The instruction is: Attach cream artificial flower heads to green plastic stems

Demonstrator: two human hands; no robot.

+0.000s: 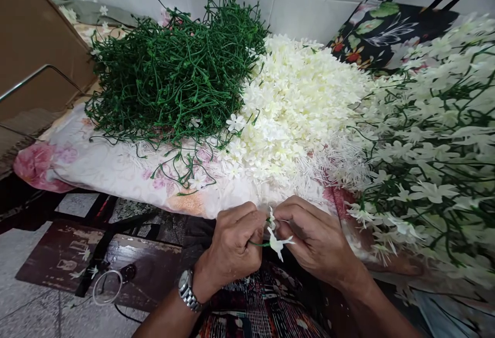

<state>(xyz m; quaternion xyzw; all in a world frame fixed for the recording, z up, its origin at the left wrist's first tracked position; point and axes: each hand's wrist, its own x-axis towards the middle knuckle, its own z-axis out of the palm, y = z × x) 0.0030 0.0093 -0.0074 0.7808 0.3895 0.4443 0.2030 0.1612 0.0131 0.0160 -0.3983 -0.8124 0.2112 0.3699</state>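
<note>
My left hand (238, 239), with a metal watch at the wrist, is closed around a green plastic stem whose end shows below the fingers. My right hand (315, 240) pinches at a small white flower on the same sprig, close against the left fingertips. One open white artificial flower (277, 244) hangs between the two hands. Just beyond them lies a heap of loose white blossoms (297, 100). To its left is a tangled pile of bare green stems (174, 69). What exactly sits between the right fingertips is partly hidden.
Finished-looking white flower sprays (433, 152) are massed on the right. Thin white strands (340, 165) lie by the blossoms on the floral cloth (116, 160). A black floral bag (394, 31) leans on the tiled wall. A cardboard box (46, 33) stands at left, a brown board (147, 260) below.
</note>
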